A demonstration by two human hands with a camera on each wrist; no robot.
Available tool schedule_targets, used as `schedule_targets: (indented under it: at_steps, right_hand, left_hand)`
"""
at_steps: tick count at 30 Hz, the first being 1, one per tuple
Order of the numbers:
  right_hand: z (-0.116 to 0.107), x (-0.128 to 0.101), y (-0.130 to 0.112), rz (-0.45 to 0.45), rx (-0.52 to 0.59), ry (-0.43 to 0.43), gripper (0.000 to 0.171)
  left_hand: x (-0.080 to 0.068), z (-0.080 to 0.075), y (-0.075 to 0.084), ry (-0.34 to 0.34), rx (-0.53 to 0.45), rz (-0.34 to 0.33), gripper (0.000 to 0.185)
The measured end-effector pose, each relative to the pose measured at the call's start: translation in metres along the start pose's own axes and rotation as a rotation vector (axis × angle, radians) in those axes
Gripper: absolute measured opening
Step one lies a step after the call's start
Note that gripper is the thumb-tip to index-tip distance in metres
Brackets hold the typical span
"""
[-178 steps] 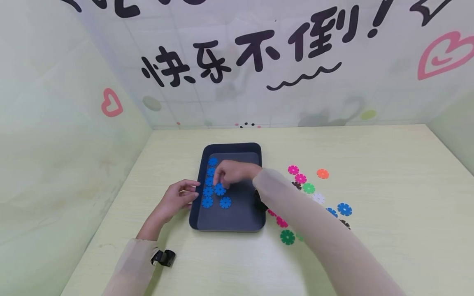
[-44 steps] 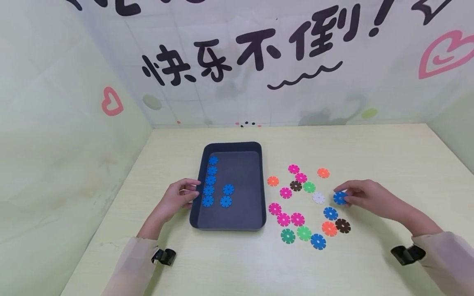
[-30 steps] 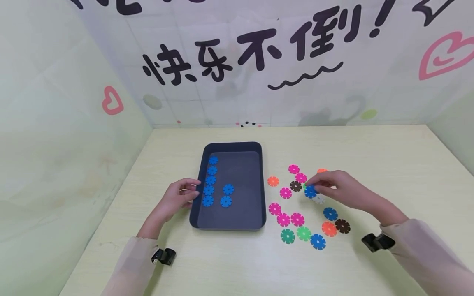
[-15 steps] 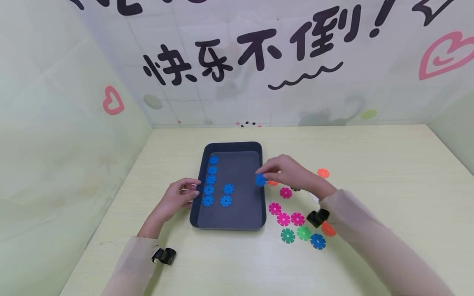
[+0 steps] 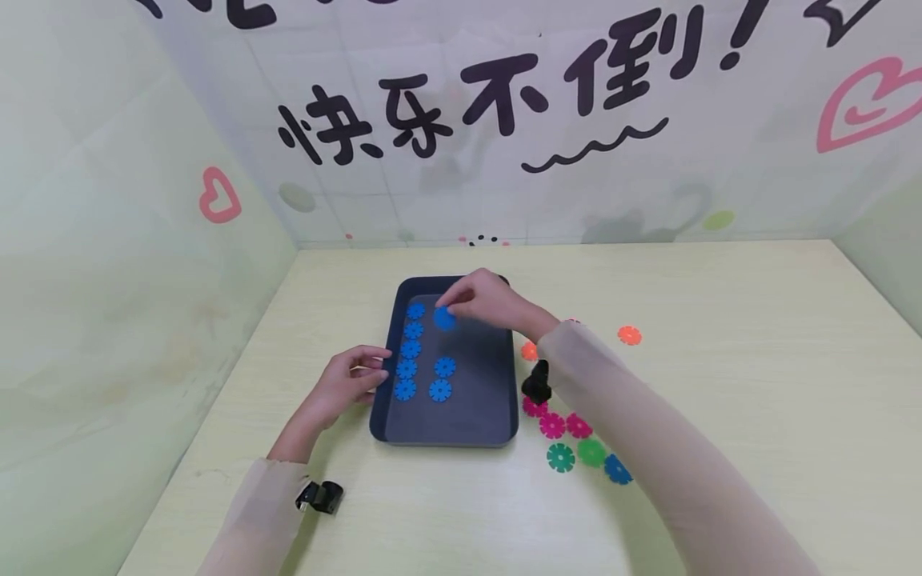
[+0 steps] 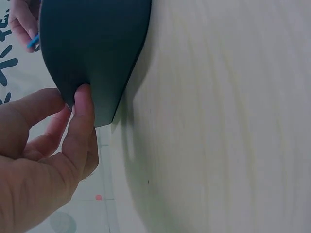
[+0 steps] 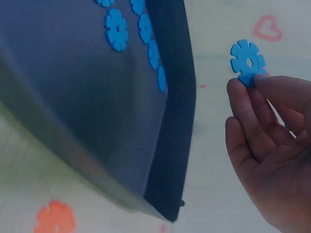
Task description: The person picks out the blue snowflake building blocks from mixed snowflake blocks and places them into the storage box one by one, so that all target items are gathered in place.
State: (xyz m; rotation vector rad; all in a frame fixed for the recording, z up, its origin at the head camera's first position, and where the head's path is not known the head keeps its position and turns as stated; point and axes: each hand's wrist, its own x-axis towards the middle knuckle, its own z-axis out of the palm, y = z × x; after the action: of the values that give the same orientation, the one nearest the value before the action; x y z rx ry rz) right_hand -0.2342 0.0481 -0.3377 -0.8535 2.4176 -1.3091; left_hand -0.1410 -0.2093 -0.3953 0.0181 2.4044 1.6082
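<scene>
My right hand [image 5: 490, 298] pinches a blue plastic snowflake disc [image 5: 445, 318] between thumb and fingertips, above the upper part of the dark tray [image 5: 475, 428]. In the right wrist view the held disc [image 7: 247, 60] shows its notched edge and centre hole. Beneath it, inside the tray, a column of several blue discs [image 5: 410, 349] runs along the left wall. Two more blue discs [image 5: 441, 390] lie to the right of the column's lower end. My left hand [image 5: 344, 386] grips the tray's left rim; its thumb lies against the outer wall in the left wrist view.
Loose discs lie right of the tray: pink [image 5: 552, 426], dark green [image 5: 560, 458], light green [image 5: 591, 453], blue [image 5: 617, 469] and orange [image 5: 630, 335]. My right sleeve [image 5: 648, 424] covers others. A printed wall [image 5: 461, 200] stands behind the table.
My right hand picked up a blue disc from the far right of the loose pieces and carried it left over the tray. The left hand has stayed at the rim.
</scene>
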Motion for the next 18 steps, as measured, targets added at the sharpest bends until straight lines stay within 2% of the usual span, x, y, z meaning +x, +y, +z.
schedule_targets:
  at_steps: [4, 9, 18]
  right_hand:
    - [0.008, 0.011, 0.006, 0.015, 0.026, -0.007, 0.018]
    - [0.015, 0.02, 0.017, 0.084, 0.03, -0.013, 0.018]
    - [0.022, 0.02, 0.027, 0.197, 0.018, -0.022, 0.017]
  left_hand:
    - [0.001, 0.0, 0.0, 0.0, -0.002, 0.0, 0.034]
    - [0.001, 0.0, -0.001, 0.003, -0.006, -0.001, 0.034]
    - [0.0, 0.0, 0.0, 0.003, -0.004, -0.002, 0.034]
